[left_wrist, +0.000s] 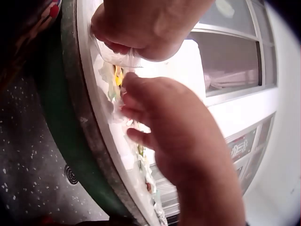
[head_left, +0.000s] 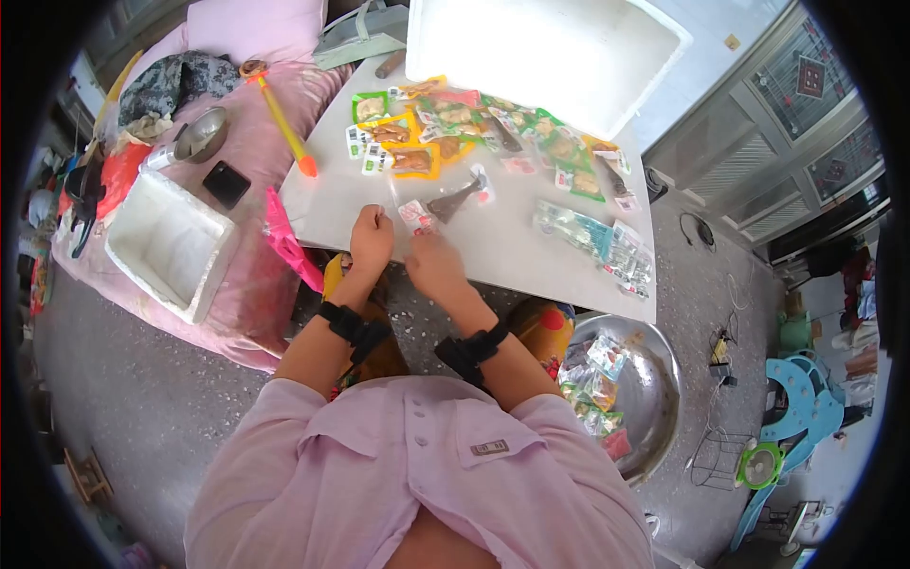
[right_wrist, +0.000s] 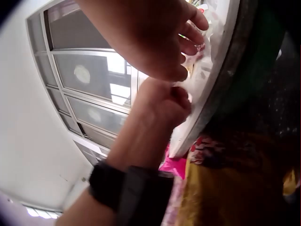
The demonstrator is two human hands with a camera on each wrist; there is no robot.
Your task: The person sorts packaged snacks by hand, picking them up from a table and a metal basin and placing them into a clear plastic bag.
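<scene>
My left hand (head_left: 373,237) is at the table's near edge with its fingers curled. In the left wrist view it pinches a sheet of clear plastic (left_wrist: 123,60) that hangs below the fingers. Close beside it is my right hand (head_left: 436,267), blurred in the head view. The right wrist view has its fingers (right_wrist: 194,33) apart and loosely bent near clear packaging. Just beyond both hands, a clear packet of dark meat (head_left: 455,201) with a red and white label (head_left: 415,216) lies on the white table (head_left: 512,248).
Several yellow and green food packets (head_left: 412,159) lie toward the back, before a white foam box (head_left: 540,57). Silvery packets (head_left: 626,256) are at the right. A metal basin (head_left: 664,398) with packets stands on the floor. Left, a yellow stick (head_left: 284,123) crosses the table's edge beside a pink bed.
</scene>
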